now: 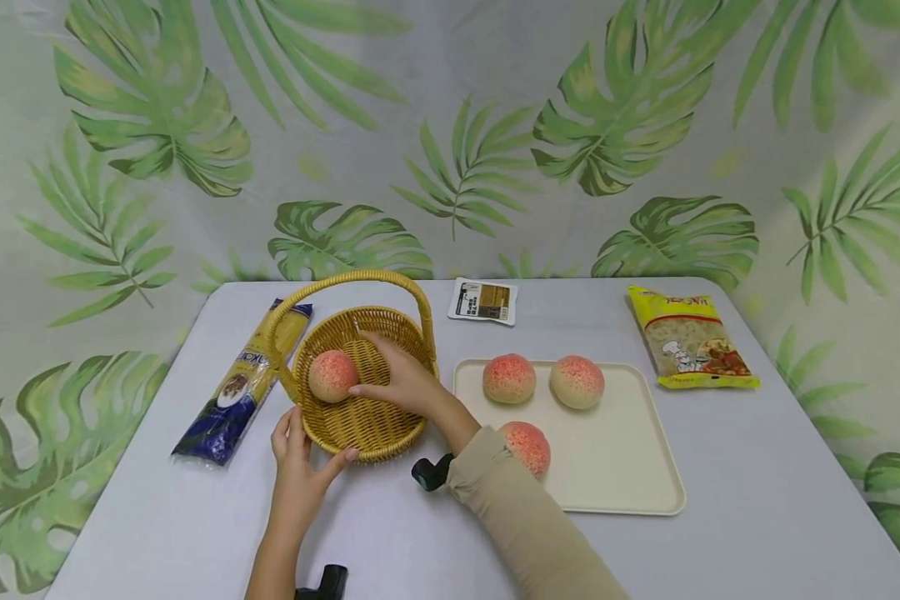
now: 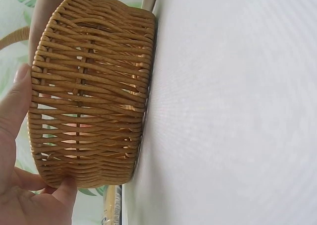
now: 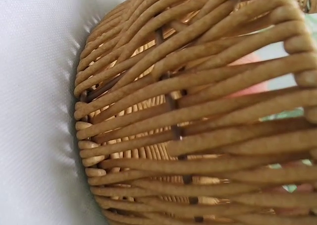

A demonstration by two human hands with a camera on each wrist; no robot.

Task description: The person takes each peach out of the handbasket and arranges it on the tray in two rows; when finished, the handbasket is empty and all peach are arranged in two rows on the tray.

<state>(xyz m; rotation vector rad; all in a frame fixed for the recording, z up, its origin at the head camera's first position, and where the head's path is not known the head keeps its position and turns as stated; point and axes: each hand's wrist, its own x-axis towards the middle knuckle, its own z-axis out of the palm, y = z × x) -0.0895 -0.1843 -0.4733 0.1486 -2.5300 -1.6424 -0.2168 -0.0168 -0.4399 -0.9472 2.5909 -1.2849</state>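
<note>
A round wicker basket (image 1: 378, 429) with a tall arched handle stands left of the middle of the table. Inside it, toward the left wall, lies a pink-speckled peach (image 1: 333, 376). My left hand (image 1: 297, 467) holds the basket's near left side, thumb at the rim and fingers around the outside; the left wrist view shows the fingers (image 2: 66, 190) bent against the weave. Over the basket reaches my right hand (image 1: 401, 377), fingers extended and spread, its thumb tip touching or just beside the peach. In the right wrist view the basket wall (image 3: 198, 111) hides that hand.
Right of the basket, a cream tray (image 1: 607, 458) bears three peaches, one partly behind my right sleeve. A blue and yellow pasta packet (image 1: 243, 379) lies left of the basket. A small labelled packet (image 1: 483, 302) and a yellow food bag (image 1: 692, 340) lie farther back.
</note>
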